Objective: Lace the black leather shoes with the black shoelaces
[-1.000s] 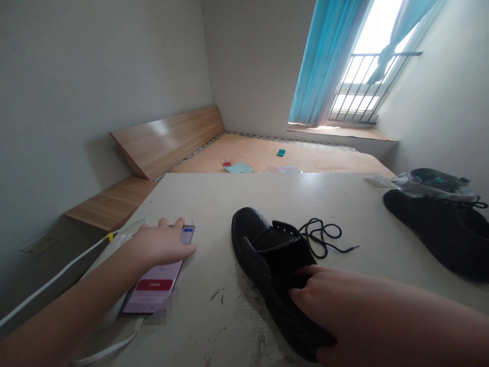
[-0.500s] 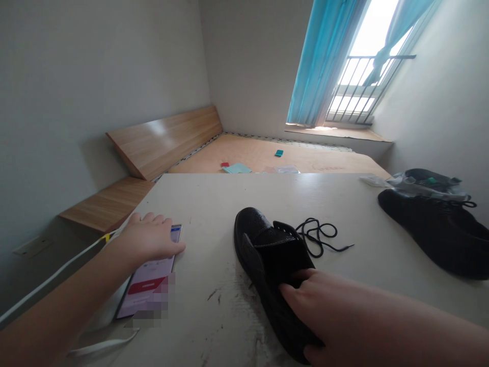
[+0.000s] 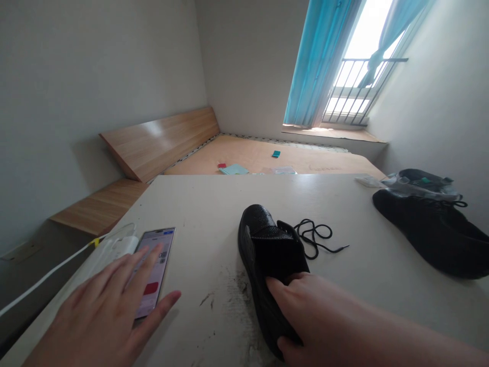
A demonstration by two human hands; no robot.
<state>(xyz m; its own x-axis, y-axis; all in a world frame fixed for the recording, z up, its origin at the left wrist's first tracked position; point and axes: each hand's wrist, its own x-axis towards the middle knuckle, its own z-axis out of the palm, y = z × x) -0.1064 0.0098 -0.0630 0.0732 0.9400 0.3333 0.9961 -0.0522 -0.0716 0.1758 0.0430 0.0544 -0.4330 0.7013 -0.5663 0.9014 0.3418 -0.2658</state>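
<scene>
Under the right hand (image 3: 305,311), a black shoe (image 3: 263,260) seems gripped.

The pale table (image 3: 214,214) carries most of the things, and its surface has some dark scratches near the front edge. On the left side lies a smartphone (image 3: 160,244) with the screen lit, and just beside it is a white charger (image 3: 124,246) with a white cable (image 3: 46,278). In the middle lies a black leather shoe (image 3: 267,260), and a black lace (image 3: 313,235) lies loose just beside it. On the right is a second black shoe (image 3: 431,234), lying on its side, and a clear plastic bag (image 3: 420,183) touches it from behind. Near this bag there is a small white packet (image 3: 369,181). Behind the table, a wooden platform (image 3: 305,160) carries a teal card (image 3: 275,154) and a pale blue paper (image 3: 234,169).
</scene>
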